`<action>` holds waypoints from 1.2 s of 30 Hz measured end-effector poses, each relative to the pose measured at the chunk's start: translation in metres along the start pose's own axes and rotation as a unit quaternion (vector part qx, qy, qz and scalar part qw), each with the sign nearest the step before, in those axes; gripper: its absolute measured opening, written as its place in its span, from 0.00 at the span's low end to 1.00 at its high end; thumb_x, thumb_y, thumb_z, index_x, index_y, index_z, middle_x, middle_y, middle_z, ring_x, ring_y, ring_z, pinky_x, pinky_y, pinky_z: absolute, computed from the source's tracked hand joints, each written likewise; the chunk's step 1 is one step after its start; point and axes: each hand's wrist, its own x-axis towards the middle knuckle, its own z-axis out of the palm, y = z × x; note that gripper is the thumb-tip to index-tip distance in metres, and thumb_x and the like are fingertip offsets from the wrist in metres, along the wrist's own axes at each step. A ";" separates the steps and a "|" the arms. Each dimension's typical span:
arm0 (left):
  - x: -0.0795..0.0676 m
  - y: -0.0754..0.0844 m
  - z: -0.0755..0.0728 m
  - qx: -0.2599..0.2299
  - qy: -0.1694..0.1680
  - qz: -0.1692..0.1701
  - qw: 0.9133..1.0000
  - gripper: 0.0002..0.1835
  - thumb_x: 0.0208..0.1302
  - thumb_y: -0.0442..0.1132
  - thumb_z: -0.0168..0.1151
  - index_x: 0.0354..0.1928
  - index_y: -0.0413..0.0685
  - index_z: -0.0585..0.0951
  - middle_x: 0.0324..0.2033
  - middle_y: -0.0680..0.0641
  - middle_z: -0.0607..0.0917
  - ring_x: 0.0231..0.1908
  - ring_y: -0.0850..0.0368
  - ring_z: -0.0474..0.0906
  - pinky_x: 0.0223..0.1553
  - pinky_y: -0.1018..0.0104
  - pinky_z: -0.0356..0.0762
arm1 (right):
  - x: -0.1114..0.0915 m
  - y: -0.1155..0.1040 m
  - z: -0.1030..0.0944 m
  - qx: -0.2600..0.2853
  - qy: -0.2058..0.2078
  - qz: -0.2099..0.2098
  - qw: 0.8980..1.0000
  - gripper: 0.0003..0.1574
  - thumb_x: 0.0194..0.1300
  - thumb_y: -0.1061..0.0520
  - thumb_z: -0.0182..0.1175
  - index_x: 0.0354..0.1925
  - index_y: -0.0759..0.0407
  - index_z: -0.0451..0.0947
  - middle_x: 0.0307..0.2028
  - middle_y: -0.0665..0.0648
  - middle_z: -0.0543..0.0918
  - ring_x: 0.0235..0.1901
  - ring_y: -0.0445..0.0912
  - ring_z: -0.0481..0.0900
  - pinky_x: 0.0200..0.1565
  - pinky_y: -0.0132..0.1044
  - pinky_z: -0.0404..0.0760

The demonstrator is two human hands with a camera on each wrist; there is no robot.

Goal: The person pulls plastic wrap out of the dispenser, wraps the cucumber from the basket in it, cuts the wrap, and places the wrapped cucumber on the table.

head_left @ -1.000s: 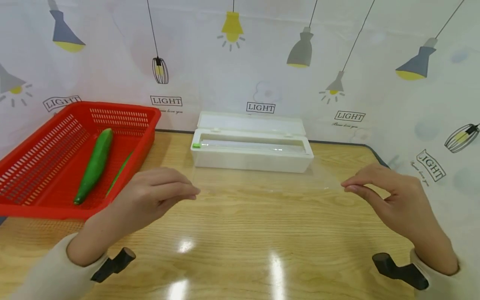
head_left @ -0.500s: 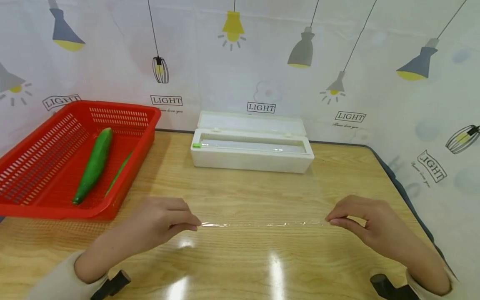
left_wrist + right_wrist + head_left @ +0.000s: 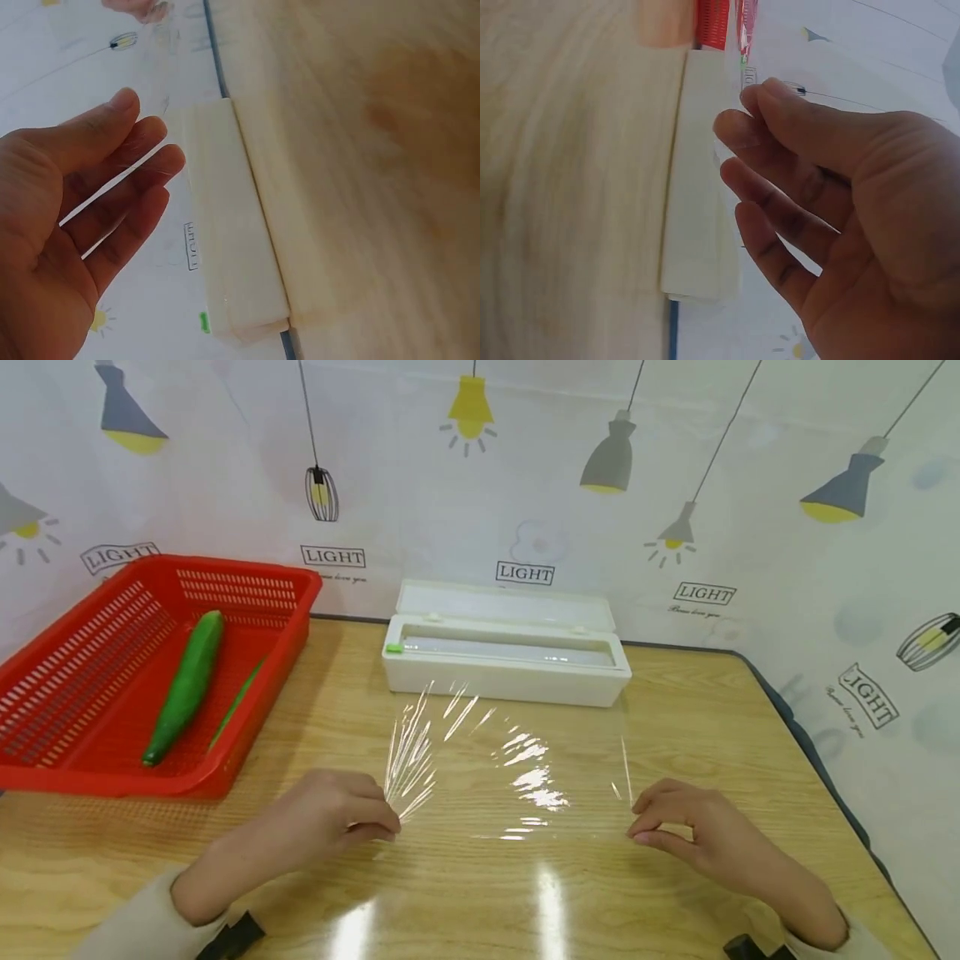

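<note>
Cling film (image 3: 528,777): where is it held?
Over the wooden table (image 3: 465,902), near the white dispenser box (image 3: 517,681); its near edge is pinched in the fingertips of left hand (image 3: 330,814) and right hand (image 3: 697,827).

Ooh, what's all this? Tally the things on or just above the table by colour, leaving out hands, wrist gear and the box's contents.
Red: 1, the basket
Green: 2, the cucumber-like vegetable and the thin green item
White: 1, the lidded box
Clear: 1, the plastic film
Total: 5
</note>
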 end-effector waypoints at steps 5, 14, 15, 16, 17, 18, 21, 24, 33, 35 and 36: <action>-0.006 -0.004 0.005 0.017 -0.024 0.009 1.000 0.06 0.49 0.34 0.73 0.30 0.52 0.85 0.27 0.60 0.81 0.29 0.67 0.76 0.33 0.77 0.74 | 0.002 0.010 0.012 0.015 -0.013 -0.048 0.999 0.20 0.47 0.67 0.72 0.35 0.45 0.83 0.36 0.42 0.80 0.42 0.43 0.74 0.48 0.23 0.68; -0.007 -0.001 0.014 0.054 -0.075 -0.020 0.995 0.08 0.48 0.33 0.72 0.28 0.55 0.84 0.24 0.61 0.78 0.27 0.67 0.73 0.30 0.75 0.72 | -0.002 0.015 0.022 -0.005 -0.015 -0.061 0.998 0.16 0.48 0.64 0.72 0.32 0.44 0.82 0.37 0.43 0.77 0.41 0.41 0.71 0.46 0.22 0.67; -0.007 -0.001 0.015 0.057 -0.077 -0.019 0.995 0.08 0.48 0.33 0.72 0.27 0.56 0.84 0.24 0.62 0.77 0.27 0.67 0.72 0.29 0.75 0.71 | -0.003 0.015 0.023 -0.008 -0.014 -0.063 0.998 0.15 0.49 0.64 0.72 0.32 0.44 0.82 0.37 0.43 0.77 0.42 0.41 0.71 0.46 0.23 0.67; -0.008 -0.001 0.015 0.060 -0.077 -0.016 0.995 0.08 0.48 0.34 0.72 0.26 0.56 0.83 0.23 0.62 0.76 0.26 0.67 0.72 0.28 0.75 0.71 | -0.003 0.015 0.024 -0.011 -0.014 -0.063 0.998 0.15 0.49 0.64 0.72 0.31 0.45 0.82 0.38 0.43 0.77 0.42 0.41 0.71 0.46 0.23 0.67; -0.008 -0.001 0.016 0.063 -0.078 -0.012 0.995 0.08 0.48 0.34 0.72 0.25 0.57 0.83 0.22 0.62 0.75 0.25 0.67 0.71 0.27 0.75 0.70 | -0.003 0.015 0.025 -0.018 -0.014 -0.064 0.998 0.14 0.50 0.63 0.72 0.31 0.44 0.82 0.38 0.43 0.77 0.42 0.41 0.71 0.46 0.23 0.67; -0.008 -0.001 0.017 0.066 -0.077 -0.007 0.995 0.09 0.48 0.34 0.72 0.25 0.58 0.82 0.21 0.62 0.74 0.24 0.67 0.70 0.26 0.76 0.68 | -0.003 0.015 0.026 -0.024 -0.016 -0.062 0.998 0.14 0.50 0.63 0.72 0.31 0.44 0.82 0.38 0.43 0.76 0.43 0.41 0.70 0.46 0.23 0.67; -0.010 -0.001 0.018 0.067 -0.081 -0.006 0.994 0.09 0.49 0.34 0.71 0.25 0.59 0.82 0.21 0.62 0.74 0.24 0.67 0.68 0.25 0.77 0.67 | -0.003 0.015 0.029 -0.036 -0.019 -0.063 0.997 0.14 0.50 0.62 0.72 0.30 0.43 0.82 0.39 0.43 0.76 0.43 0.41 0.70 0.46 0.24 0.67; -0.012 -0.003 0.019 0.060 -0.090 -0.021 0.994 0.08 0.51 0.36 0.71 0.26 0.60 0.83 0.22 0.63 0.75 0.26 0.68 0.70 0.26 0.77 0.68 | -0.003 0.016 0.031 -0.039 -0.021 -0.064 0.997 0.14 0.51 0.62 0.71 0.31 0.43 0.82 0.38 0.42 0.76 0.43 0.40 0.70 0.45 0.24 0.68; -0.012 0.001 0.021 0.043 -0.153 -0.105 0.982 0.04 0.54 0.40 0.71 0.33 0.56 0.85 0.25 0.63 0.75 0.28 0.67 0.69 0.28 0.74 0.70 | -0.008 0.024 0.034 -0.016 -0.011 -0.080 0.997 0.15 0.47 0.66 0.73 0.35 0.51 0.87 0.36 0.43 0.78 0.37 0.39 0.74 0.41 0.21 0.71; -0.012 0.002 0.021 0.039 -0.163 -0.125 0.978 0.06 0.55 0.41 0.70 0.36 0.54 0.85 0.26 0.62 0.77 0.29 0.67 0.69 0.28 0.73 0.71 | -0.010 0.025 0.033 -0.022 -0.012 -0.079 0.997 0.15 0.47 0.64 0.74 0.36 0.52 0.87 0.36 0.43 0.79 0.37 0.39 0.74 0.40 0.21 0.71; -0.011 0.003 0.021 0.040 -0.166 -0.128 0.977 0.05 0.56 0.41 0.70 0.35 0.55 0.85 0.26 0.62 0.77 0.29 0.67 0.70 0.28 0.72 0.71 | -0.010 0.025 0.033 -0.029 -0.012 -0.079 0.996 0.14 0.47 0.63 0.74 0.36 0.52 0.88 0.36 0.43 0.79 0.37 0.38 0.75 0.40 0.22 0.72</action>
